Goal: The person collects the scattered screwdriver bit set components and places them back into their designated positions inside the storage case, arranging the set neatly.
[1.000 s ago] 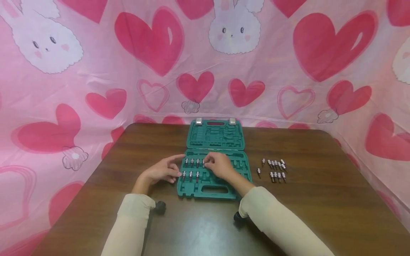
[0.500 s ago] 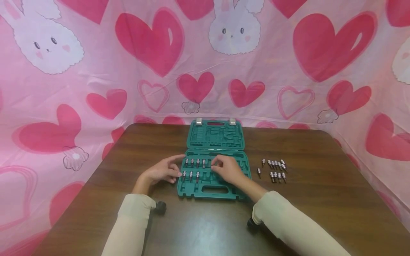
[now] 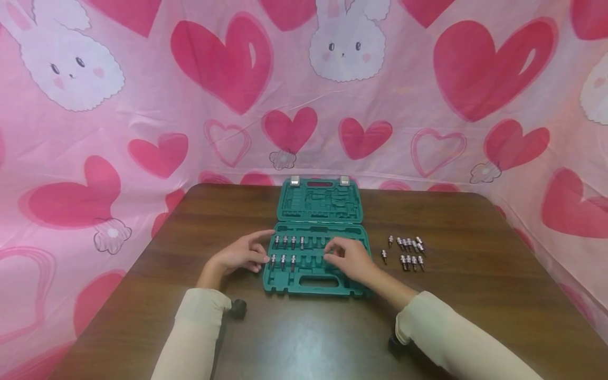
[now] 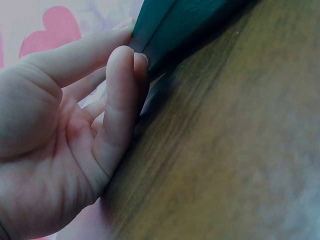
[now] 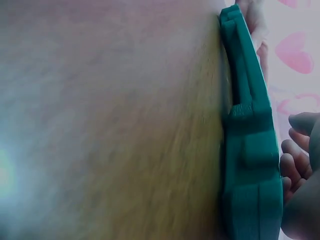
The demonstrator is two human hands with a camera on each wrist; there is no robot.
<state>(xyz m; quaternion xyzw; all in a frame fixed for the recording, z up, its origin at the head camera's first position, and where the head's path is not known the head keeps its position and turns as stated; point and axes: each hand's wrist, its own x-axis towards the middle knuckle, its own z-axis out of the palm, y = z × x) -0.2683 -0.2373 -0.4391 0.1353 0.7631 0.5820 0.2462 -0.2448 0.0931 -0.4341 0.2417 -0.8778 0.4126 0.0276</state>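
Observation:
A green tool case point(image 3: 277, 283) lies unfolded on the table, its lid point(image 3: 319, 203) laid back. Several metal bit sockets sit upright in its upper row, among them a bit socket point(image 3: 302, 243) at the right end. Three more, including a bit socket point(image 3: 293, 262), fill the left of the lower row. My left hand point(image 3: 239, 252) touches the case's left edge with extended index finger and thumb; the left wrist view shows those fingertips at the green wall. Over the right half of the case hovers my right hand point(image 3: 350, 258), fingers loosely bent, holding nothing visible.
Several loose bit sockets point(image 3: 407, 244) lie on the table right of the case, with a further group point(image 3: 411, 263) nearer me. A lone bit socket point(image 3: 384, 256) is closest to the case. A pink heart-patterned cloth point(image 3: 304, 95) stands behind the wooden table point(image 3: 475, 253).
My right hand has let go of the fourth bit socket in the upper row and moved right and slightly toward me. My left hand stays at the case edge.

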